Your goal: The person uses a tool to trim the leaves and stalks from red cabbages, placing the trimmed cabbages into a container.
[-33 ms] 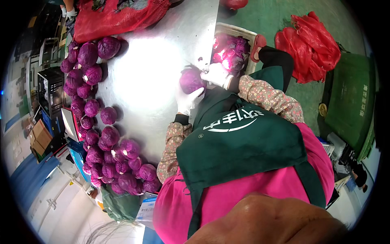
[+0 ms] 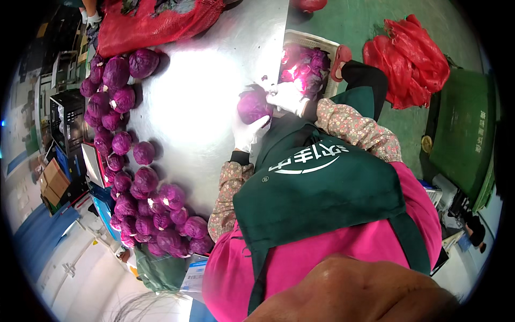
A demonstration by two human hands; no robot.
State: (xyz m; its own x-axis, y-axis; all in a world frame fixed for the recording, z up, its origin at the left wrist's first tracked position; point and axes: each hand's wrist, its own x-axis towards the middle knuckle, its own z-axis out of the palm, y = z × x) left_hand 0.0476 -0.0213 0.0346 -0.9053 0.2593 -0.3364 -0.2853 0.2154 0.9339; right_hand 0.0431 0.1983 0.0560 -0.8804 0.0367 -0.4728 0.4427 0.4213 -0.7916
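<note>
A round red cabbage (image 2: 252,106) is at the right edge of the metal table (image 2: 188,155), in front of my body. My left hand (image 2: 245,134), in a white glove, cups the cabbage from its near side with fingers and thumb around it. My right hand (image 2: 288,99), also gloved in white, is closed at the cabbage's right side. Glare and the glove hide what its fingers pinch. A small pale-and-dark shape shows just above the cabbage, too bright to name. Many more red cabbages (image 2: 123,99) form a long row on the table's left side.
Beside the table's right edge stands a pale crate (image 2: 308,36) holding purple leaves (image 2: 316,61). A red mesh sack (image 2: 155,29) lies at the table's far end. Red mesh bags (image 2: 407,64) lie on the green floor, near a large green bin (image 2: 464,129). Another person's gloved hand (image 2: 94,19) shows far left.
</note>
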